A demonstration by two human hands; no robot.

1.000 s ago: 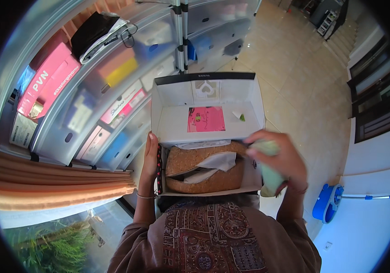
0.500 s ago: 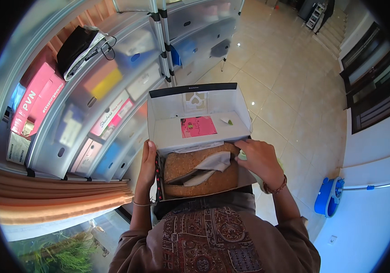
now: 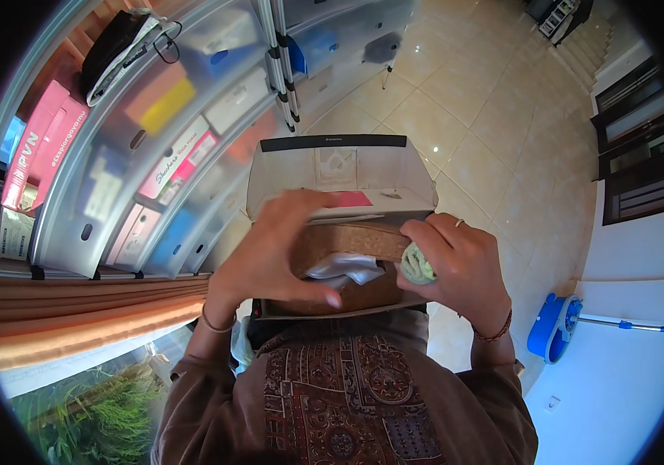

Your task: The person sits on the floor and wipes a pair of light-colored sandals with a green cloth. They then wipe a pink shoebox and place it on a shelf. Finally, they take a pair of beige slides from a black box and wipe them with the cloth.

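In the middle of the frame an open white shoebox point(image 3: 332, 174) rests against the person's chest, its lid standing up toward the top of the picture. Inside lies a brown cork-textured shoe point(image 3: 351, 240) with crumpled white tissue paper point(image 3: 345, 267) tucked into it. The left hand point(image 3: 274, 248) spreads over the left part of the box, fingers curled down onto the shoe and the box's near edge, thumb reaching to the tissue. The right hand point(image 3: 460, 267), just right of centre, is clenched around a pale green wad point(image 3: 417, 263) pressed against the shoe's right end. A pink slip point(image 3: 353, 199) lies deeper in the box. Upper left, shelves of clear storage bins point(image 3: 153, 139) curve away; a blue mop bucket point(image 3: 553, 329) stands on the tiled floor point(image 3: 487, 132) at right.
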